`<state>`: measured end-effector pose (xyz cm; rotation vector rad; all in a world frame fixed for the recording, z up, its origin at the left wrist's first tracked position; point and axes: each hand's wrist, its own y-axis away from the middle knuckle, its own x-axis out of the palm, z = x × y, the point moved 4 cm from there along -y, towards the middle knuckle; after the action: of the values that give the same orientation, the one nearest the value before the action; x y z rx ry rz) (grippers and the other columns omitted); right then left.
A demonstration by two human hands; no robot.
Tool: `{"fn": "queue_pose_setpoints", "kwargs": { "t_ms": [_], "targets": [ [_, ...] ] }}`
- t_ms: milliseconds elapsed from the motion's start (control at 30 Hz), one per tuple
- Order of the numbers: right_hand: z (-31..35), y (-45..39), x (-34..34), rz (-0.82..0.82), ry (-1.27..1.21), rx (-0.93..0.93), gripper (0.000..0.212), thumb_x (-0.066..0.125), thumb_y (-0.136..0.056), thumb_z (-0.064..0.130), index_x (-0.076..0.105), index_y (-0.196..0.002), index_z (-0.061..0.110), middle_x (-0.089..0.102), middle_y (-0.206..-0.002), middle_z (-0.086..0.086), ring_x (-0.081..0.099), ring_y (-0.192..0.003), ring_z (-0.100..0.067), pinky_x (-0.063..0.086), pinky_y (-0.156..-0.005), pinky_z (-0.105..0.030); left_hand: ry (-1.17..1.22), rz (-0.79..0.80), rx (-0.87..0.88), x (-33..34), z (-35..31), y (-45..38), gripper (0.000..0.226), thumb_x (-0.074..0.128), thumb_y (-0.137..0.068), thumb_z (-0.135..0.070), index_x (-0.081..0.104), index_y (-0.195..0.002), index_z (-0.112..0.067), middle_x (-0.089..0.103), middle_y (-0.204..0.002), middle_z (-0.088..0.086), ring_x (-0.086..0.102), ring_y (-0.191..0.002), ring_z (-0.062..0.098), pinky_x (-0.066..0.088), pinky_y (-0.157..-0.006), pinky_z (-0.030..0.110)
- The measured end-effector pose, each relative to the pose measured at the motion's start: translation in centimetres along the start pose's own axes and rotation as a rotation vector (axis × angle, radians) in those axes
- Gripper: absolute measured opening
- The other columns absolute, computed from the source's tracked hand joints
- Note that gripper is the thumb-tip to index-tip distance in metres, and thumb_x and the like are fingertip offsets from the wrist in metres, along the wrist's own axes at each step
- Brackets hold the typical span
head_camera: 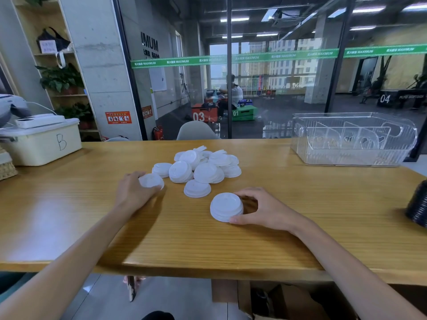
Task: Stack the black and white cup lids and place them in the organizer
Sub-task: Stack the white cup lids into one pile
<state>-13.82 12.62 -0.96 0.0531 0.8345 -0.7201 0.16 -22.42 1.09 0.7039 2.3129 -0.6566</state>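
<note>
A loose pile of white cup lids (205, 166) lies mid-table. One single white lid (197, 188) sits just in front of the pile. My left hand (134, 190) grips a white lid (150, 180) at the pile's left edge. My right hand (265, 207) curls round a short stack of white lids (226, 207) standing on the table nearer to me. A stack of black lids (418, 207) shows at the right edge, partly cut off. The clear plastic organizer (353, 155) with dividers stands at the far right of the table.
A white bin marked B (44, 144) stands at the table's far left, with a woven basket (7, 169) beside it. A chair back (196, 130) rises behind the far edge. The wooden table (92, 215) ends in a front edge close to me.
</note>
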Motion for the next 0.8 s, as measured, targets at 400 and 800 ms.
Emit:
{"fn": "queue_pose_setpoints", "kwargs": {
  "t_ms": [400, 800],
  "targets": [
    [0.0, 0.3, -0.2, 0.028, 0.007, 0.03, 0.076, 0.094, -0.072, 0.058, 0.065, -0.139, 0.037, 0.055, -0.137, 0.029, 0.04, -0.138, 0.004, 0.035, -0.118, -0.025, 0.382, 0.257, 0.21, 3.8, -9.8, 11.9, 0.068, 0.094, -0.08, -0.046, 0.058, -0.135, -0.03, 0.06, -0.128, -0.019, 0.061, -0.116, 0.001, 0.055, -0.099, 0.031],
    [-0.5, 0.3, -0.3, 0.014, -0.013, 0.072, 0.096, 0.094, -0.06, 0.069, 0.057, -0.144, 0.044, 0.049, -0.147, 0.015, 0.044, -0.139, -0.002, 0.038, -0.122, -0.033, 0.343, 0.377, 0.262, 7.5, -10.8, 12.1, 0.076, 0.098, -0.074, -0.049, 0.061, -0.134, -0.023, 0.063, -0.128, -0.016, 0.06, -0.12, 0.0, 0.051, -0.095, 0.02]
  ]
}}
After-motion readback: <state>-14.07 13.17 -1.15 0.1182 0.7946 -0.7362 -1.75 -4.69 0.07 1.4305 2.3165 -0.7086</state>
